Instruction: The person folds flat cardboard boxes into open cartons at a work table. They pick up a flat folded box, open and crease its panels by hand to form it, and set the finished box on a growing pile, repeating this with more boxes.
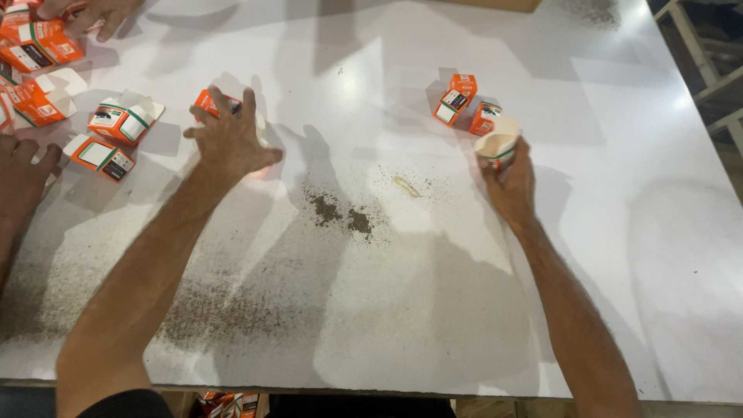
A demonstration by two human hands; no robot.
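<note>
My left hand point(230, 138) reaches out over the white table point(433, 310) and its fingers close around a small orange and white carton point(207, 101). My right hand point(511, 179) holds another small carton point(498, 144) by its lower end, its open white flap pointing up. Just beyond that hand lie two more orange cartons, one point(456, 98) upright-ish and one point(484, 118) partly hidden behind the held carton.
Several orange cartons point(116, 124) lie at the table's left, some with open flaps. Another person's hands rest at the left edge point(23, 174) and top left point(97, 11). Dark powder point(340, 213) and a small pale scrap point(405, 186) lie mid-table. More cartons show below the front edge point(228, 402).
</note>
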